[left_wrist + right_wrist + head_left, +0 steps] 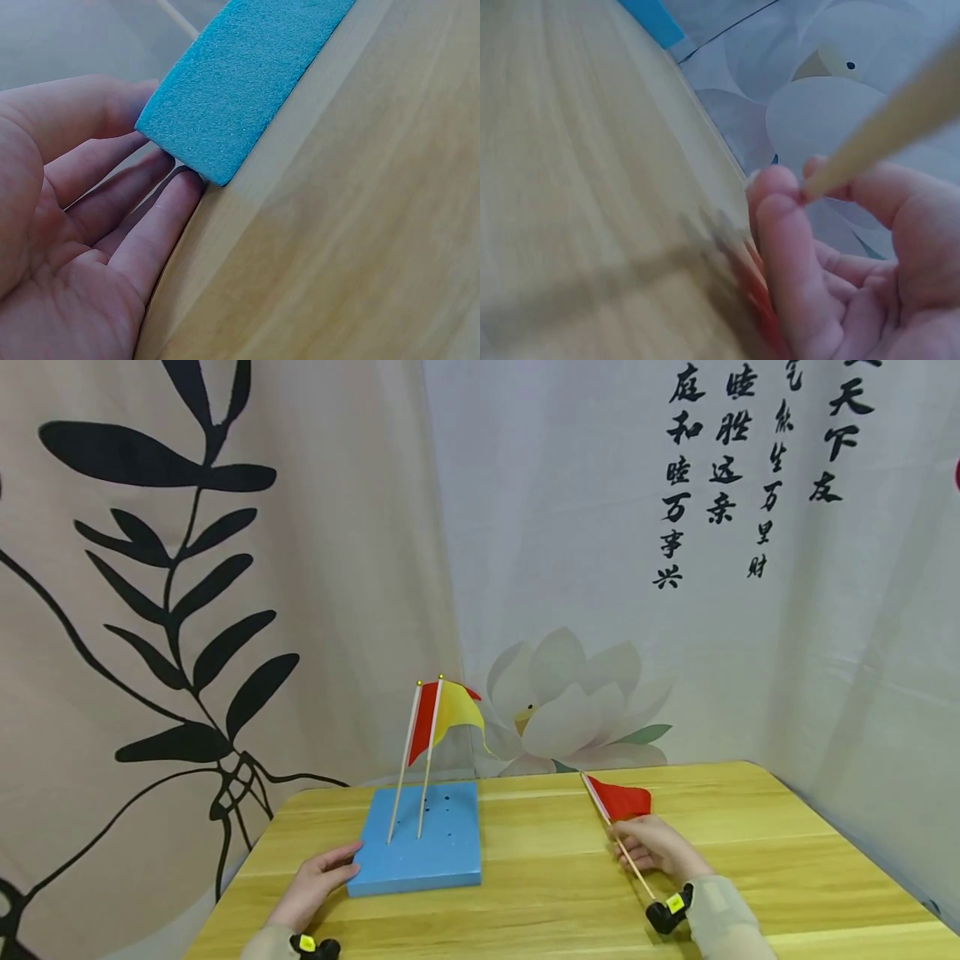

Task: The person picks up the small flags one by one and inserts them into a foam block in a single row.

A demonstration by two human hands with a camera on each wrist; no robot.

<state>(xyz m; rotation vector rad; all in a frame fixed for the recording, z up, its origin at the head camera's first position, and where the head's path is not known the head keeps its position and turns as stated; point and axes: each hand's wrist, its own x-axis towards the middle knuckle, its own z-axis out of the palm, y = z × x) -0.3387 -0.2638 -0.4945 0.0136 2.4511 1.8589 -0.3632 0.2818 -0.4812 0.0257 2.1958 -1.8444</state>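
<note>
A blue foam board (453, 858) lies at the left of the table, several small holes in its top. Two small flags on thin sticks stand upright in it, a yellow flag (459, 706) overlapping a red flag (423, 722). My left hand (318, 877) touches the board's left side; the fingers (157, 232) lie loosely extended by its lower corner in the left wrist view. At the right, my right hand (658, 843) pinches the wooden stick of another red flag (621, 799) between thumb and fingertips, cloth end tilted up and away. The stick (885, 139) looms blurred in the right wrist view.
The wooden table (540, 910) runs back to a curtain (360, 568) printed with dark leaves, a pale lotus and black writing. Each wrist wears a small black camera, such as the right camera (663, 917).
</note>
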